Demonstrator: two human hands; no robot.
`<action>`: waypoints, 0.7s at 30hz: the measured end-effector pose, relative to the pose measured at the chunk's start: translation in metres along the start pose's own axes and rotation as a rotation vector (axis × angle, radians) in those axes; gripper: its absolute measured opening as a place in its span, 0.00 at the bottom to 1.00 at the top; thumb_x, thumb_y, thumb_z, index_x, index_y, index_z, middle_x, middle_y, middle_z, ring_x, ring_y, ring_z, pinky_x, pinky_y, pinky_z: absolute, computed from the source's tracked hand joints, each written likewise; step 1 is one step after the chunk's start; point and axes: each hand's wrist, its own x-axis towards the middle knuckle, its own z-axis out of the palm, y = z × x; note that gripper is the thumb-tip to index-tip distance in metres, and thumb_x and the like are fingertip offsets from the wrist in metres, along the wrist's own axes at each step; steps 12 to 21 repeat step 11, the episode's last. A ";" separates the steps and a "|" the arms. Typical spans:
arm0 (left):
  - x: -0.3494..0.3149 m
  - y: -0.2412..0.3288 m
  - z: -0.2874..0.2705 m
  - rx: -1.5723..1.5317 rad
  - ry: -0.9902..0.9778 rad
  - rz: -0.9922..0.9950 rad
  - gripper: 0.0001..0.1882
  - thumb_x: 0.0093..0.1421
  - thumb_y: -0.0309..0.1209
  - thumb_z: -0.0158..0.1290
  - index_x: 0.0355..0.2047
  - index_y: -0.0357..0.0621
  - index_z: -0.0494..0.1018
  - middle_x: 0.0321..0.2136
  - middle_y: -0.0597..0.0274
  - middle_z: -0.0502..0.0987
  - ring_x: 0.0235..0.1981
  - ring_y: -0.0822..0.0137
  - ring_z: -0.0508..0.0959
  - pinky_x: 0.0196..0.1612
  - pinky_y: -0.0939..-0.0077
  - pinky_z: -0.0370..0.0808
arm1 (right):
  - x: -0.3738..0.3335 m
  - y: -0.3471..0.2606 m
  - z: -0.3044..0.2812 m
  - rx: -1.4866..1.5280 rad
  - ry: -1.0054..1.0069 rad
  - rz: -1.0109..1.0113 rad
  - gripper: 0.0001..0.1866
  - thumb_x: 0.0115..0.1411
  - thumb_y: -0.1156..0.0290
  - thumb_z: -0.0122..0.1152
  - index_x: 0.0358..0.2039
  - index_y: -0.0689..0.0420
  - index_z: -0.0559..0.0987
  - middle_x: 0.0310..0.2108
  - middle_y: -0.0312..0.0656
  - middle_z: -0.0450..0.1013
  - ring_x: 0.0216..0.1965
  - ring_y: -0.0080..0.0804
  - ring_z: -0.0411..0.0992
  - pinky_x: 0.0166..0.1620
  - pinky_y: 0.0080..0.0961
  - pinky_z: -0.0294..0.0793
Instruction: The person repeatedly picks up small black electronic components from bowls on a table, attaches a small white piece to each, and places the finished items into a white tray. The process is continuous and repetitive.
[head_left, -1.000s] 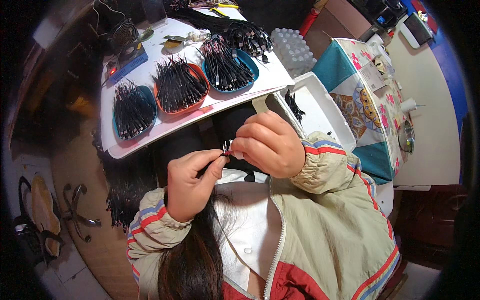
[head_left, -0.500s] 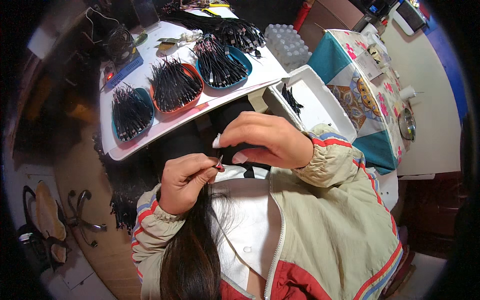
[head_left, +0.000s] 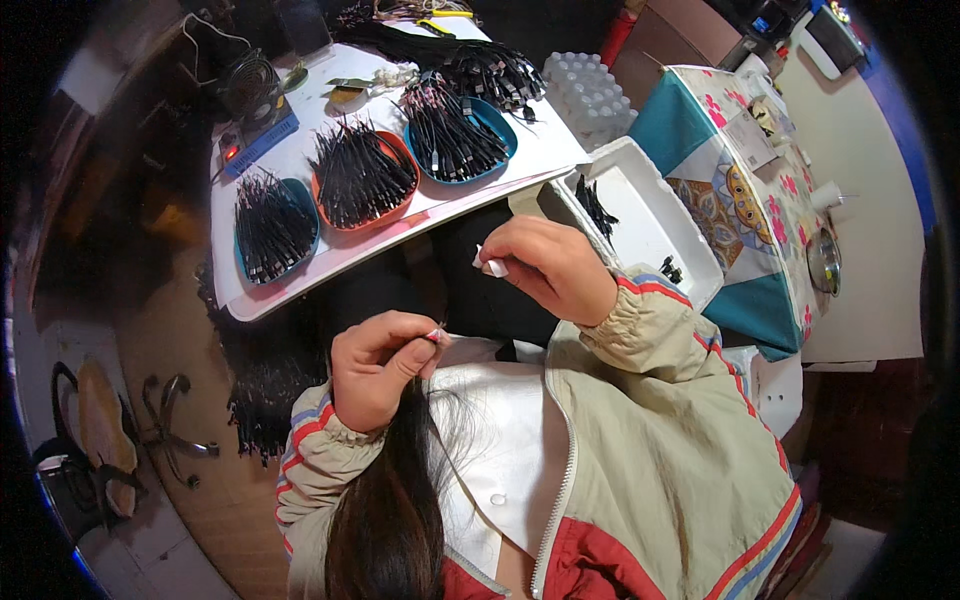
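Observation:
In front of my chest, my left hand [head_left: 378,368] is closed in a pinch. Between its thumb and forefinger shows the end of a thin wire [head_left: 435,336] with red and pale strands; the rest is hidden by the fingers. Up and to the right, apart from it, hangs my right hand [head_left: 552,268]. White wraps cover the tips of its thumb and forefinger, which are pressed together. Whether something small lies between them is hidden. Beside the right hand, a white foam box [head_left: 655,225] contains a bunch of short black cables [head_left: 596,208] and a smaller cluster.
On the white table [head_left: 290,292] stand a blue tray [head_left: 310,215], an orange tray [head_left: 410,195] and another blue tray [head_left: 508,135], all full of black cables. Behind them lies a longer cable pile [head_left: 480,65]. A small fan [head_left: 250,85] is at the back left.
My right hand has drawn away from the left, and its fingertips have come together. The left hand still pinches the wire end. The view has shifted slightly.

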 end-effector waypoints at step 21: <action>0.000 -0.012 -0.003 -0.684 -0.081 -0.212 0.08 0.63 0.27 0.54 0.40 0.35 0.72 0.32 0.58 0.77 0.22 0.75 0.68 0.26 0.79 0.66 | 0.015 -0.018 0.007 -0.020 0.056 -0.406 0.16 0.44 0.74 0.69 0.38 0.59 0.81 0.38 0.42 0.76 0.37 0.37 0.74 0.37 0.26 0.73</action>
